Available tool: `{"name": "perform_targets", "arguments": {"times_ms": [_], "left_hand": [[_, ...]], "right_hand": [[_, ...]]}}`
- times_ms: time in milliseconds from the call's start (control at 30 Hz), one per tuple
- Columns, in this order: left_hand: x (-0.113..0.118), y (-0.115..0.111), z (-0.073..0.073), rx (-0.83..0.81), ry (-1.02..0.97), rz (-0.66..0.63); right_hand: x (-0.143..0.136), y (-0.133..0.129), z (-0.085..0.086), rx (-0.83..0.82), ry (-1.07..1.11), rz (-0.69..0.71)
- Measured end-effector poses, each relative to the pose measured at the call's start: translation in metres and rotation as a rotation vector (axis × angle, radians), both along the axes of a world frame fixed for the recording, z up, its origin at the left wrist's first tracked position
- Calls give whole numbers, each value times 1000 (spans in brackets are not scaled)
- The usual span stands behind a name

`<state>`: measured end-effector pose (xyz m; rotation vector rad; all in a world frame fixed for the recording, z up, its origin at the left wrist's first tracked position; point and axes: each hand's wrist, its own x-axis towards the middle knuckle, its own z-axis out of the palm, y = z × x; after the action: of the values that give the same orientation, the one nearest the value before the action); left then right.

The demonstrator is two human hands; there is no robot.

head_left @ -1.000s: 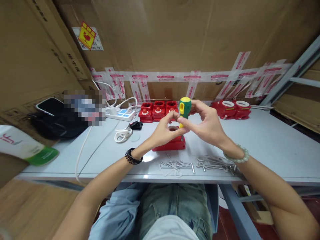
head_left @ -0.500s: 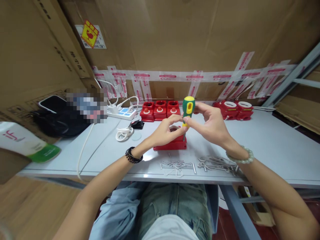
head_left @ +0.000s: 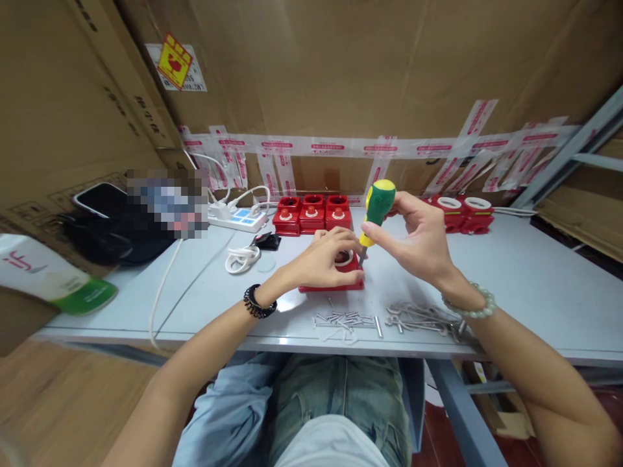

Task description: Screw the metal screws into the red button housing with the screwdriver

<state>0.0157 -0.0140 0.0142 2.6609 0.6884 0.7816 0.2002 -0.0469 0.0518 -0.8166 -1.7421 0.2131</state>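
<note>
My right hand [head_left: 421, 240] grips a stubby screwdriver [head_left: 377, 206] with a green and yellow handle, tilted a little to the right, its tip down at the right corner of a red box [head_left: 333, 280] on the grey table [head_left: 525, 285]. My left hand [head_left: 324, 263] lies on top of that red box and holds it down, fingers beside the screwdriver shaft. The box's round white-rimmed opening [head_left: 344, 258] shows partly between my fingers.
Loose screws [head_left: 346, 320] and metal clips [head_left: 421, 318] lie near the front edge. Three red boxes [head_left: 311, 213] stand in a row behind, two more [head_left: 462, 211] at the right. A white power strip [head_left: 237, 220], coiled white cable [head_left: 240, 261], a black bag [head_left: 117, 240] and cardboard walls surround the left.
My left hand dropped from the screwdriver onto the red box. The screwdriver handle moved right and tilted, with its tip lowered to the box's corner.
</note>
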Motion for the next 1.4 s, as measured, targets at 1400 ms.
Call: {"name": "perform_targets", "arguments": {"times_ms": [1400], "left_hand": [[20, -6, 6, 332, 453, 45]], "right_hand": [[11, 6, 5, 73, -27, -146]]}}
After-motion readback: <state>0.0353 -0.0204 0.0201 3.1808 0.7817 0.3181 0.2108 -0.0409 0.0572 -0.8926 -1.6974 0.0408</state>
